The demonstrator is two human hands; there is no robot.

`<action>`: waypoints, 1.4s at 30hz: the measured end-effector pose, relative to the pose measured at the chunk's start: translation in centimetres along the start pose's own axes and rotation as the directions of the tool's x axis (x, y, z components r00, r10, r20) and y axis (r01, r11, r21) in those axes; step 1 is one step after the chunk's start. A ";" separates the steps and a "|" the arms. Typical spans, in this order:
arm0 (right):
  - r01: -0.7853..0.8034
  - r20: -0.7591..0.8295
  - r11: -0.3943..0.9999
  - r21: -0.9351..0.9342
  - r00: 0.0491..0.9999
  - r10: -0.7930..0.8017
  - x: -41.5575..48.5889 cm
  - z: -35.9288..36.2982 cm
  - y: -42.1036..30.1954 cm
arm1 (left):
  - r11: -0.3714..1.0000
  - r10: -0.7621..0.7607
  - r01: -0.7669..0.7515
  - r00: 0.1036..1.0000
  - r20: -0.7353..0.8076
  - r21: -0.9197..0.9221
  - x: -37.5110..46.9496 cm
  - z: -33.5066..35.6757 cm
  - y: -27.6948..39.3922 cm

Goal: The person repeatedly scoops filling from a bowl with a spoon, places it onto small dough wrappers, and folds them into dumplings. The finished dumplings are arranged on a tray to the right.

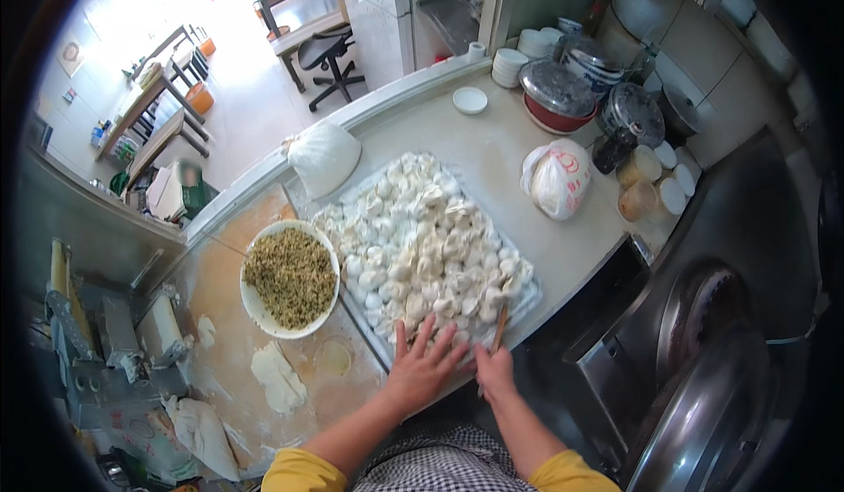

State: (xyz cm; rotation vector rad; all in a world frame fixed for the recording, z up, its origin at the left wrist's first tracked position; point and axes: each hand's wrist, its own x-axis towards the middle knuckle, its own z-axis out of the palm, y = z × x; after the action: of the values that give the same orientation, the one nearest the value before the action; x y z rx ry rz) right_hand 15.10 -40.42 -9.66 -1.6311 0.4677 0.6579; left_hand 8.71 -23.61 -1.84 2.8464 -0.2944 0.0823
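Note:
A tray heaped with floured dumplings (428, 241) lies on the counter before me. My left hand (425, 367) is spread, palm down, over the dumplings at the near edge. In my right hand (494, 370), at the tray's near right corner, is a thin wooden stick (501, 326), its upper end beside the dumplings. To the left of the tray stands a white bowl (246, 294) of chopped green-brown filling (290, 277). Flat pieces of dough (278, 376) lie on the floured wooden board (231, 340) below the bowl.
A white cloth bag (324, 159) sits behind the tray, and a tied plastic bag (559, 179) to its right. Lidded pots (557, 90), stacked bowls (509, 68) and jars (638, 165) line the back right. A metal dough machine (125, 360) stands at left; a stove with a large steel lid (705, 419) is at right.

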 end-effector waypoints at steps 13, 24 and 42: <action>-0.194 0.136 0.980 0.052 0.973 0.186 -2.4 -1.6 -2.8 | 0.990 -0.106 0.098 0.992 0.074 0.098 -1.0 1.3 -2.4; 0.713 0.241 0.445 -0.541 0.639 -0.730 1.5 2.8 -11.1 | 0.983 -0.149 0.115 0.953 -0.263 -0.142 3.2 -0.8 -3.5; 0.681 0.263 0.602 -0.418 0.725 -0.637 -0.9 1.1 -7.7 | 0.970 -0.198 0.169 0.966 -0.166 -0.172 -2.1 -0.2 -2.2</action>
State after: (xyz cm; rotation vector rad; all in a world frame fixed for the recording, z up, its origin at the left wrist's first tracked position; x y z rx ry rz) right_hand 19.18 -38.13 -3.42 -2.0677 -0.4330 0.2695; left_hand 7.12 -21.14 -2.43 2.6708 0.0036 0.2679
